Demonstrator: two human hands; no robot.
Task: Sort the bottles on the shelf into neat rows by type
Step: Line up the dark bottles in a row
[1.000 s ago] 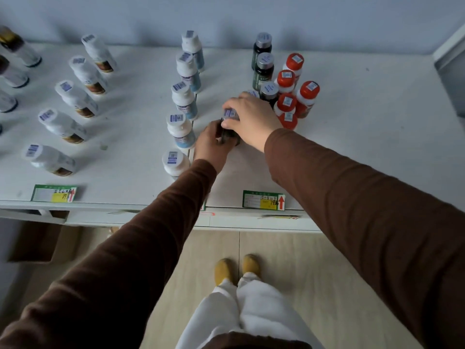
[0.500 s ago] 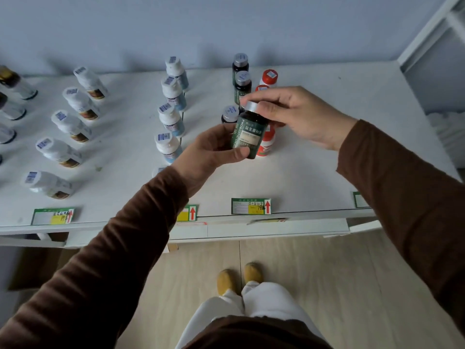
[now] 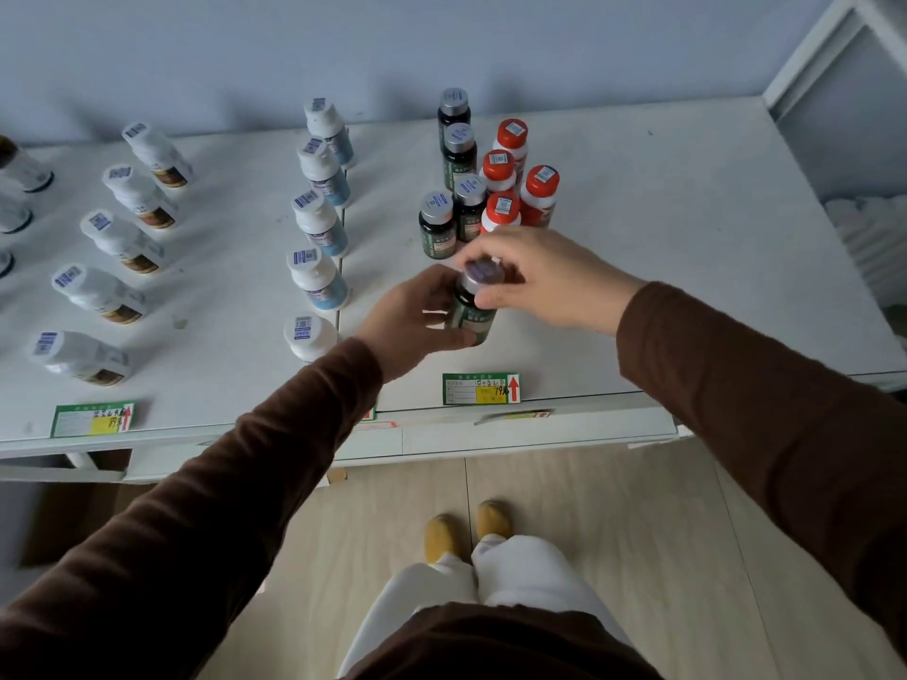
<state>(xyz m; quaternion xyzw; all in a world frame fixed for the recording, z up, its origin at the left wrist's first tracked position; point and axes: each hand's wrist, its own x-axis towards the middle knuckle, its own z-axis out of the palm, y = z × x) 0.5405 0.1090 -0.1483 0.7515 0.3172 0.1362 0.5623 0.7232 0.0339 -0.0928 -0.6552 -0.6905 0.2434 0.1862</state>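
Observation:
A dark green bottle [image 3: 472,314] with a silver cap is held between both hands near the front of the white shelf [image 3: 662,267]. My left hand [image 3: 407,326] wraps its side from the left; my right hand [image 3: 545,277] pinches its cap from the right. Behind it stand several more dark green bottles [image 3: 436,225] in a loose column, with several red-capped bottles [image 3: 539,196] packed against their right side. A row of white bottles with blue labels [image 3: 316,218] runs front to back left of centre. Further left is a row of white bottles with brown labels [image 3: 120,238].
Green and yellow price tags [image 3: 481,389] sit along the shelf's front edge. A few other bottles [image 3: 22,166] are cut off at the far left. A white upright frame [image 3: 834,46] rises at the right. Below are a wooden floor and my yellow shoes [image 3: 466,530].
The dark green bottle was picked up from the shelf, raised in both hands, and has now come back down toward the shelf's front, in front of the other green bottles.

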